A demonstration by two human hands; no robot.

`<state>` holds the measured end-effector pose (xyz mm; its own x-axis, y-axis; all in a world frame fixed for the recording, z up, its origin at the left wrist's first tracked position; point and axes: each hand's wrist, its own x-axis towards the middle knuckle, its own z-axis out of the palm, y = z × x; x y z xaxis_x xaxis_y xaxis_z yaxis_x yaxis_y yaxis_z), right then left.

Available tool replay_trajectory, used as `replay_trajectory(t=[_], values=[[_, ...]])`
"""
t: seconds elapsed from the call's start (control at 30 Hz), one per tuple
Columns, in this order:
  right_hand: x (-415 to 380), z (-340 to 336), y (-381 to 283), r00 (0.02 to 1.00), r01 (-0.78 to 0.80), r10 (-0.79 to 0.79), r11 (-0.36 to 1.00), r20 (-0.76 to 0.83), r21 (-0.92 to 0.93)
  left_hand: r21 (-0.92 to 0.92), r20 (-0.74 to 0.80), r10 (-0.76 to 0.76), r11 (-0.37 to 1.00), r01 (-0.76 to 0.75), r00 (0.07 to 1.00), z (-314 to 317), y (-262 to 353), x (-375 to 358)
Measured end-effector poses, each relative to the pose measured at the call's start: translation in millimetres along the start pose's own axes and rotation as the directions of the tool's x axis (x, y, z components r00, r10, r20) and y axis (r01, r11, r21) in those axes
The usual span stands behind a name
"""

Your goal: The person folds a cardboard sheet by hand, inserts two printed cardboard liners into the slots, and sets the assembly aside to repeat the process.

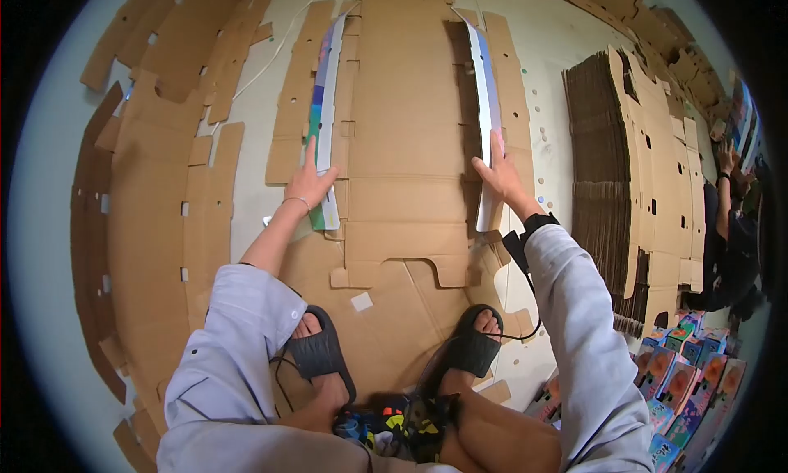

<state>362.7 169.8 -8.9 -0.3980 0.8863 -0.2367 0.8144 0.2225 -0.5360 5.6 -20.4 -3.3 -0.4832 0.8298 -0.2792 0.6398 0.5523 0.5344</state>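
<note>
A large unfolded cardboard sheet (pixel 410 128) lies flat in front of me, brown side up. Along its left side a narrow flap (pixel 327 104) stands folded up, showing a coloured print and a white edge. A matching flap (pixel 486 87) stands on the right side. My left hand (pixel 309 182) rests on the left flap near its lower end, index finger stretched along it and thumb apart. My right hand (pixel 501 176) lies on the right flap in the same way, fingers spread. Neither hand is closed round anything.
A tall stack of flat cardboard (pixel 603 145) stands at the right. More cardboard (pixel 152 169) lies at the left. Printed boxes (pixel 681 383) fill the lower right. Another person (pixel 735 227) is at the far right edge. A black cable (pixel 529 329) runs beside my right foot.
</note>
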Motion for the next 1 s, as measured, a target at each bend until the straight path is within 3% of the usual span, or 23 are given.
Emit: replay_trajectory(t=[0.2,0.43,0.53,0.6,0.63,0.67,0.7,0.77,0.8,0.9,1.0], values=[[-3,-5,-3,0.999,-0.027,0.027,1.000,0.025,0.012,-0.025,-0.063,0.019,0.999,-0.021,0.998,4,-6,-3],[-10,1,-10,0.997,-0.040,0.044,0.997,-0.071,0.059,-0.006,-0.136,0.017,1.000,-0.018,0.991,13,-2,-7],[-9,-9,-13,0.993,-0.118,0.115,0.989,0.042,0.094,-0.082,-0.131,0.026,0.996,-0.037,0.991,12,-6,-5],[-16,-13,-17,0.992,0.122,-0.104,0.945,-0.075,0.303,-0.217,-0.255,0.180,0.947,-0.237,0.950,35,-46,24],[-12,-2,-4,0.969,0.188,-0.147,0.960,-0.199,0.208,-0.280,-0.326,0.280,0.884,-0.375,0.903,56,-79,49],[-2,10,12,0.954,0.219,-0.196,0.972,-0.227,0.083,-0.307,-0.177,0.171,0.926,-0.219,0.969,24,-47,27],[-3,-1,5,0.984,0.158,-0.147,0.981,-0.105,0.109,-0.273,-0.191,0.194,0.931,-0.242,0.962,15,-47,26],[-18,-40,-31,0.997,-0.024,0.019,0.997,0.069,0.073,-0.557,0.049,0.113,0.828,-0.067,0.992,-4,-58,44],[-19,-53,-36,0.991,-0.073,0.068,0.997,0.117,0.037,-0.658,-0.003,0.098,0.749,-0.076,0.995,-6,-71,55],[-2,-58,-27,0.999,0.041,-0.037,0.990,-0.030,0.132,-0.853,-0.124,0.042,0.507,-0.128,0.991,-13,-80,78],[11,-44,-22,0.953,0.213,-0.189,0.974,-0.236,0.080,-0.723,-0.154,0.138,0.660,-0.206,0.978,-13,-58,83]])
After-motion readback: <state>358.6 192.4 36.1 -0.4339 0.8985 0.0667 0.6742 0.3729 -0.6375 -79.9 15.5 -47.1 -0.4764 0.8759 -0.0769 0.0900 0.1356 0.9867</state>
